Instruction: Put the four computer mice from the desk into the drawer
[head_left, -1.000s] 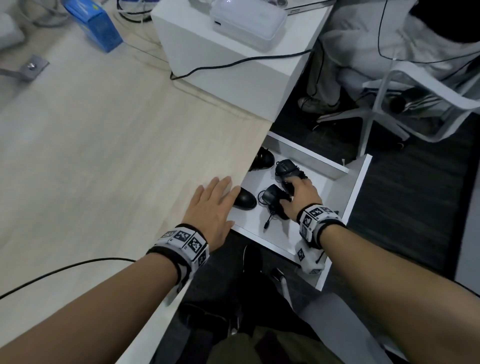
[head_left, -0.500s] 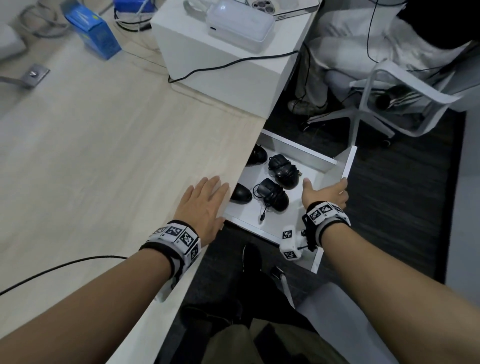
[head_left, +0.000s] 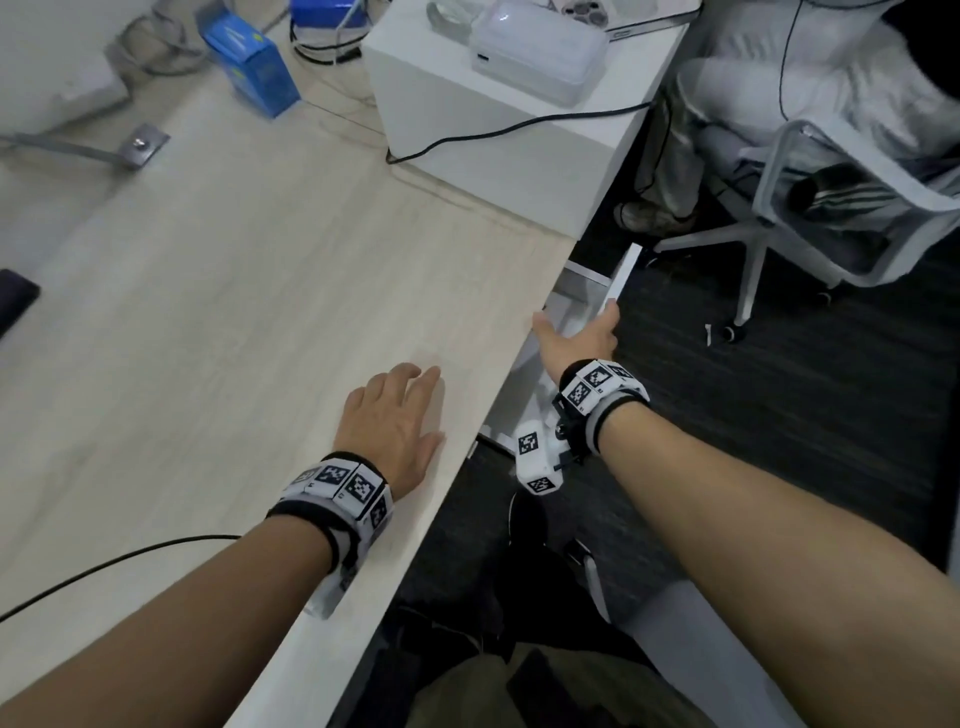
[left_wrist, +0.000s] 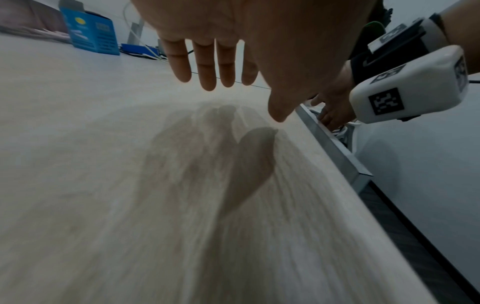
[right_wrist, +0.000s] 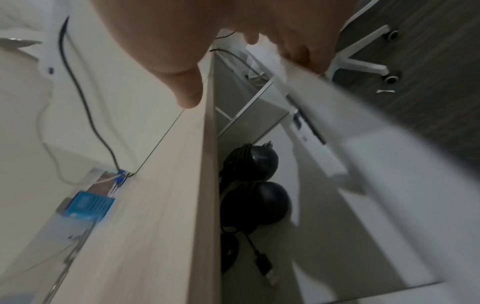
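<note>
Left hand (head_left: 390, 422) flat, right hand (head_left: 577, 340) outstretched

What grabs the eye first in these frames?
The right hand on the front panel of the white drawer, which sits mostly under the desk edge. The right wrist view shows black mice inside it. The left hand hovers flat over the desktop.

Light wood desk (head_left: 218, 291), blue box (head_left: 254, 65), white cabinet (head_left: 498, 130), left hand (head_left: 395, 421) above.
</note>
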